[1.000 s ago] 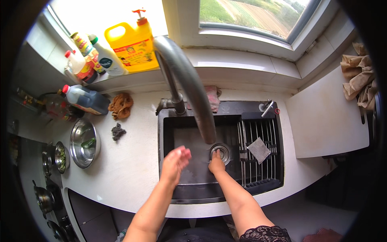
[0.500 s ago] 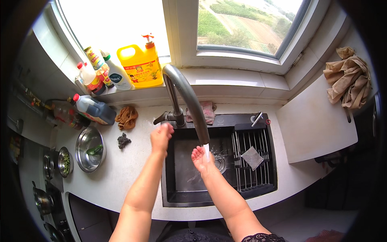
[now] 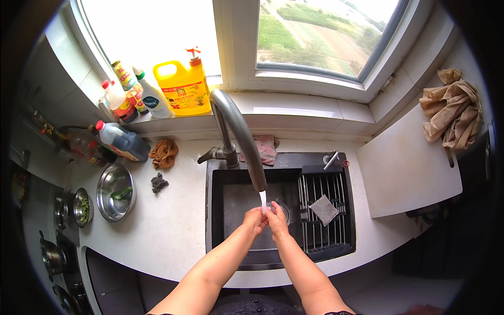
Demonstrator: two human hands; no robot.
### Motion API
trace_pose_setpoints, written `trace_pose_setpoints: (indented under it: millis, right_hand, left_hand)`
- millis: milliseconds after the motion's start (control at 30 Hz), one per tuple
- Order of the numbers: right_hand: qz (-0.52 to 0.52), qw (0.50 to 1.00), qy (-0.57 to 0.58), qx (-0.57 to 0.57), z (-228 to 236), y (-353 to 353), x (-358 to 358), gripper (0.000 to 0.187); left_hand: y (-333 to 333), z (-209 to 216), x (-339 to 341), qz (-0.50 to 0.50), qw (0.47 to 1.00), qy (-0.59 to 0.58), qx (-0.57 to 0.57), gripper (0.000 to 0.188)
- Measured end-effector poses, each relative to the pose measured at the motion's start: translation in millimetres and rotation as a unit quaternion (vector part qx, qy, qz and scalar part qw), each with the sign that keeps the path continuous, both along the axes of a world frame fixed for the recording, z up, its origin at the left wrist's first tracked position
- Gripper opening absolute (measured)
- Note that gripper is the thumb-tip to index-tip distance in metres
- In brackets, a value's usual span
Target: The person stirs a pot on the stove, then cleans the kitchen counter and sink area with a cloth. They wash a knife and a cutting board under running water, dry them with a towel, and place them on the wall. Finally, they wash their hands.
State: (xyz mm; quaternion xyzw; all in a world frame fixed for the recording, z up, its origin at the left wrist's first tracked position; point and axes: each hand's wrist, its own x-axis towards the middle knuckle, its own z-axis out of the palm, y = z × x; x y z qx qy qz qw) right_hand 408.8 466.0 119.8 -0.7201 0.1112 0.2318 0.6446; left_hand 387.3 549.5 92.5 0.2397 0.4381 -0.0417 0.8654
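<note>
Water runs from the grey gooseneck faucet (image 3: 247,136) in a thin white stream (image 3: 263,201). Beneath it, over the dark sink (image 3: 236,191), my two hands meet with fingertips touching. My left hand (image 3: 255,220) is wet, its fingers loosely bent toward the other hand. My right hand (image 3: 276,220) has its fingers partly spread, one pointing up beside the stream. I see no object in either hand; the palms are partly hidden. The faucet lever (image 3: 208,155) sticks out to the left of its base.
A drying rack (image 3: 315,231) with a grey scouring pad (image 3: 324,210) covers the sink's right side. Left on the counter are a steel bowl (image 3: 107,181) with a green vegetable, a brown cloth (image 3: 164,153) and a dark scrubber (image 3: 158,182). A yellow jug (image 3: 181,92) stands on the sill.
My left hand has left the area by the faucet lever and come right and down to meet my right hand under the stream. My right hand is slightly lower.
</note>
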Motion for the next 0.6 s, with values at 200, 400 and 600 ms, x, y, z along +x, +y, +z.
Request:
trace_pose_setpoints:
  millis: [200,400,600]
  right_hand:
    - [0.047,0.981,0.136,0.134,-38,-7,8,0.030]
    - [0.101,0.988,0.099,-0.057,-37,-6,10,0.035]
    - [0.096,0.988,0.102,-0.071,-27,-14,24,0.013]
  left_hand:
    - [0,7,-8,-0.005,0.999,0.024,0.040,0.008]
    - [51,36,-9,0.046,0.952,0.081,0.291,0.069]
    - [142,74,33,0.224,0.805,0.054,0.547,0.072]
